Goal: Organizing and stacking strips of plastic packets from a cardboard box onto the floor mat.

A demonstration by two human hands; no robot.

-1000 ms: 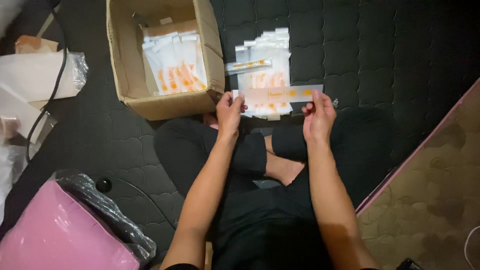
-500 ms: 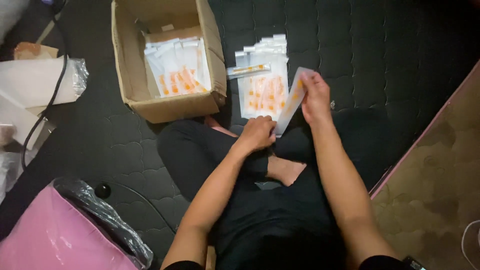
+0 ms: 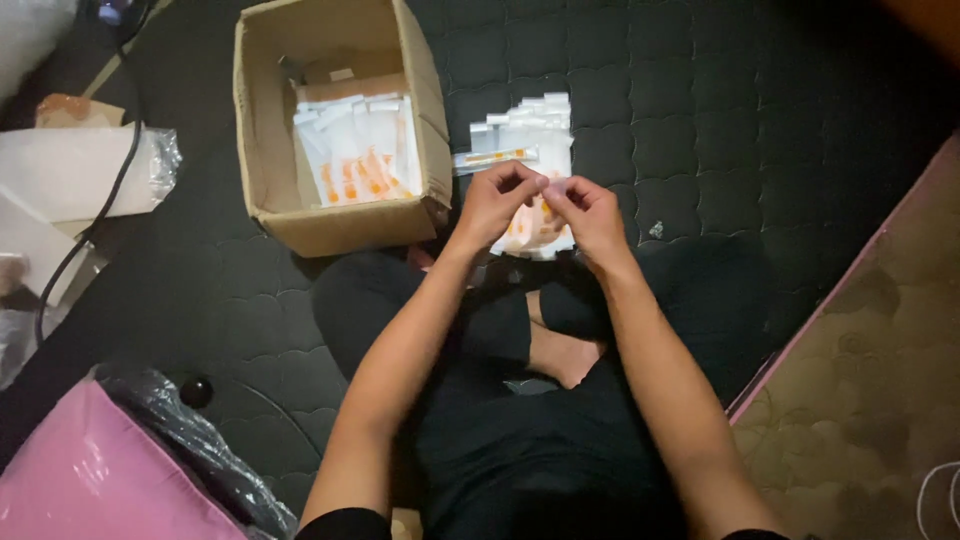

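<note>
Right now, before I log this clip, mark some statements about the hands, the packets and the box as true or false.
1. Both hands meet over the pile of clear packets. True: the left hand and right hand have fingertips together above the packet pile.
2. The cardboard box is empty. False: the cardboard box holds a stack of white and orange packets.
3. The box sits to the right of the pile. False: it sits to the pile's left.
4. The person sits cross-legged on a dark quilted mat. True: a bare foot shows between the legs on the mat.
5. A pink bag lies at lower left. True: the pink bag.
</note>
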